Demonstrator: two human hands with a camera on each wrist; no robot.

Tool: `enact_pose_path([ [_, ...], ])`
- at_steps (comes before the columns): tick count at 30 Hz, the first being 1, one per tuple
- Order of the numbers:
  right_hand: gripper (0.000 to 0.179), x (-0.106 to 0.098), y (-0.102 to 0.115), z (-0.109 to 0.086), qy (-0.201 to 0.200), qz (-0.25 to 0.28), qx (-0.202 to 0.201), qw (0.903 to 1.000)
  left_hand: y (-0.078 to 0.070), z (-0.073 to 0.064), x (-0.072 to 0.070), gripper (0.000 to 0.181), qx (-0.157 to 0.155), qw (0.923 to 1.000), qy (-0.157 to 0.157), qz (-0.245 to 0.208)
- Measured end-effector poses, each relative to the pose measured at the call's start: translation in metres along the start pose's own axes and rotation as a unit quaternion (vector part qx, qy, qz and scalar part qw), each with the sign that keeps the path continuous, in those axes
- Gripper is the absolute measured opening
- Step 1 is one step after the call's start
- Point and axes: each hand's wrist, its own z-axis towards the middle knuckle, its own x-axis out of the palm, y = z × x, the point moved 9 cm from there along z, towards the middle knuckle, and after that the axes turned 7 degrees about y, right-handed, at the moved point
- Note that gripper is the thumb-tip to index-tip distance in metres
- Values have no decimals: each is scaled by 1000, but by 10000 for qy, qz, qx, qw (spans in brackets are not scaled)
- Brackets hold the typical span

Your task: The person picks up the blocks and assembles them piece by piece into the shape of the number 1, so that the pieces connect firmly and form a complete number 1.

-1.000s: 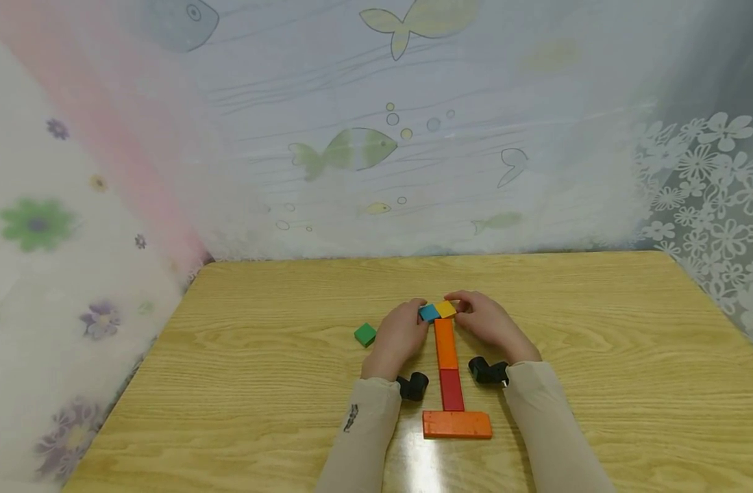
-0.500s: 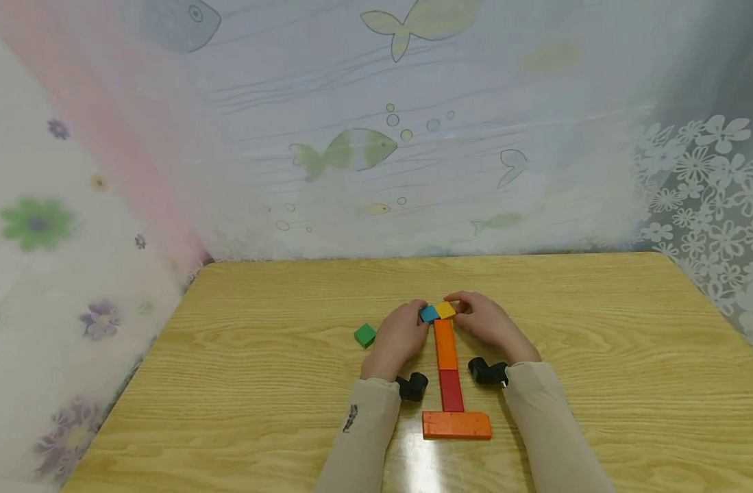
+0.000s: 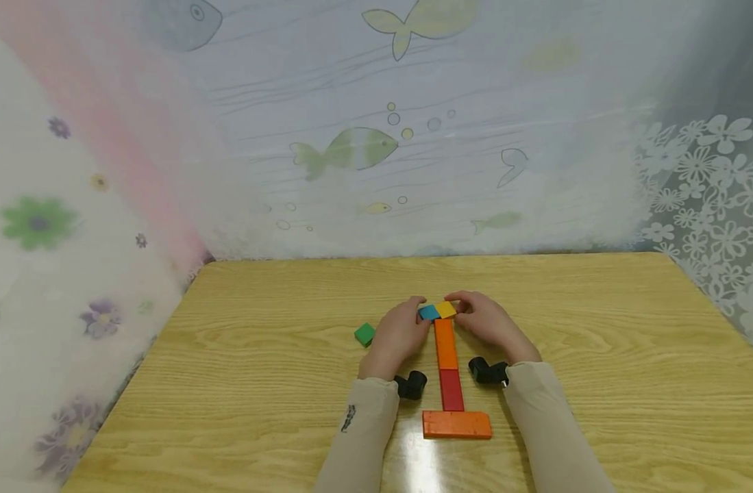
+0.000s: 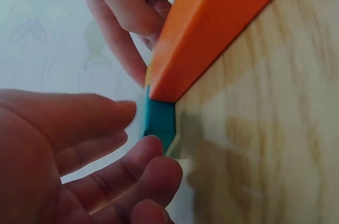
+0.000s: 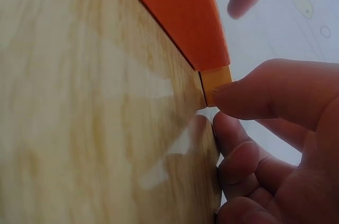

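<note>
A blue block [image 3: 429, 313] and a yellow block [image 3: 446, 309] lie side by side at the far end of a long orange block [image 3: 445, 344]. My left hand [image 3: 401, 335] curves around the blue block; in the left wrist view, the thumb [image 4: 124, 112] stands apart from that block [image 4: 160, 117] and the fingertips are close to its end. On the other side, my right hand [image 3: 492, 323] holds the yellow block, its thumb [image 5: 233, 99] pressed on the block's side [image 5: 214, 78] in the right wrist view. The fingers behind the yellow block are partly hidden.
A red block [image 3: 451, 390] continues the line toward me, ending at a crosswise orange block [image 3: 456, 424]. Left of my left hand sits a green block [image 3: 364, 335]. Black wrist cameras flank the line. A patterned curtain hangs behind the wooden table [image 3: 259, 383].
My left hand has shifted very slightly, its fingers lifting a little away from the blue block. The right hand and the blocks stay almost where they were.
</note>
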Motion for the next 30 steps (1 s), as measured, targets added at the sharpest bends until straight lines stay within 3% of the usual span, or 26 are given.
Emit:
enact_pose_path([
  [9,39,-1,1,1,11,-2,-31,10000,0,-9,-10,37,-62,9999,31,-110],
  [15,39,0,3,2,18,13,-47,10000,3,-18,-23,34,-98,9996,-180,-195],
  [24,38,3,0,1,44,-85,16,10000,-11,-39,-33,37,228,9986,-250,396],
  [30,38,1,2,0,68,-66,-40,9999,5,-53,-53,45,78,9970,-621,459],
])
